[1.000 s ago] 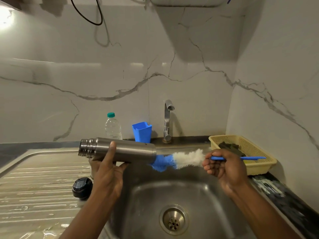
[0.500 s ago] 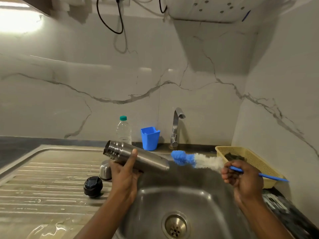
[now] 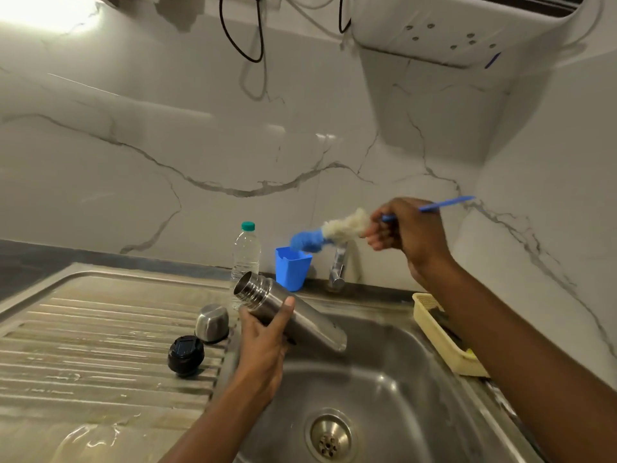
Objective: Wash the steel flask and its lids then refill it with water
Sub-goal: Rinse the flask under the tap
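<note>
The left hand (image 3: 263,342) gripped the flask (image 3: 300,315) near its neck, tilted over the sink's (image 3: 384,396) left edge, open mouth raised toward the back. The right hand (image 3: 404,228), fingers curled round the brush (image 3: 344,225) handle, held it above the cup (image 3: 292,267), apart from the flask. The cap (image 3: 212,323) and black lid (image 3: 185,355) sat close together on the drainboard (image 3: 100,329).

Steel drainboard (image 3: 83,329), steel cap (image 3: 212,323) on it, black lid (image 3: 185,355) beside

Glossy steel flask (image 3: 300,315), ribbed metal drainboard (image 3: 100,329)
</note>
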Tool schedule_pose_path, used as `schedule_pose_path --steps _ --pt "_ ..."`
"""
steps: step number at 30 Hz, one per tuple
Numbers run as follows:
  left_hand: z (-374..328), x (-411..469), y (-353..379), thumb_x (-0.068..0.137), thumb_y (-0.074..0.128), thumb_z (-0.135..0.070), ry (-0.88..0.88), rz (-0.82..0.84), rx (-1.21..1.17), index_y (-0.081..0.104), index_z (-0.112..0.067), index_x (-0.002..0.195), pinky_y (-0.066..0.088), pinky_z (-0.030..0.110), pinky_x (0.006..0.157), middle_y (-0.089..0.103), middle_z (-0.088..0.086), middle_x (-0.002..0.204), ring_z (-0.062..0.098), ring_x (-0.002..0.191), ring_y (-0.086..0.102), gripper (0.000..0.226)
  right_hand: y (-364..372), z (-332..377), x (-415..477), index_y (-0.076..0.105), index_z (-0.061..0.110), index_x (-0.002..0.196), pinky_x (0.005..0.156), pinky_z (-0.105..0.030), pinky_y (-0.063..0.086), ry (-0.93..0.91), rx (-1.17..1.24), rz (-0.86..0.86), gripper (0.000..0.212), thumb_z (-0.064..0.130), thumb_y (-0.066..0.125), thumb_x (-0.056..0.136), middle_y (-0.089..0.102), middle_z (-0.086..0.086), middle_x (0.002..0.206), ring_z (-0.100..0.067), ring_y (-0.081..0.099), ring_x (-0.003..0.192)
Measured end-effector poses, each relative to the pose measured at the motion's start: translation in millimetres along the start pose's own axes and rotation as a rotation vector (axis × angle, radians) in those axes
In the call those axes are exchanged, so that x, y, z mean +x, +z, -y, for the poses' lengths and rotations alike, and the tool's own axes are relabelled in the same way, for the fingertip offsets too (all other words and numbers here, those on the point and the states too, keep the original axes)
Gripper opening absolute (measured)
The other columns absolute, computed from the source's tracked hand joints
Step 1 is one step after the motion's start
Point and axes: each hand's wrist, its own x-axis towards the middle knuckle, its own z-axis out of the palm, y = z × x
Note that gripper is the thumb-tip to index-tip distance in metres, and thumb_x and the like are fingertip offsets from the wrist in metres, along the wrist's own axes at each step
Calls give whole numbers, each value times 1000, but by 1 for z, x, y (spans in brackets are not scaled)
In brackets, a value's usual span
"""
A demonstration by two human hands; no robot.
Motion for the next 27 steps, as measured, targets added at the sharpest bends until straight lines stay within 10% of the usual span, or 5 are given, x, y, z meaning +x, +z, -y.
schedule_pose_path --steps 27 --pt "5 9 -4 92 77 -16 30 -27 74 48 -39 129 59 45 87 71 -2 115 16 108 68 52 137 -90 128 63 -1 113 66 -34 66 324 -464 77 25 18 51 100 73 -15 87 -19 66 54"
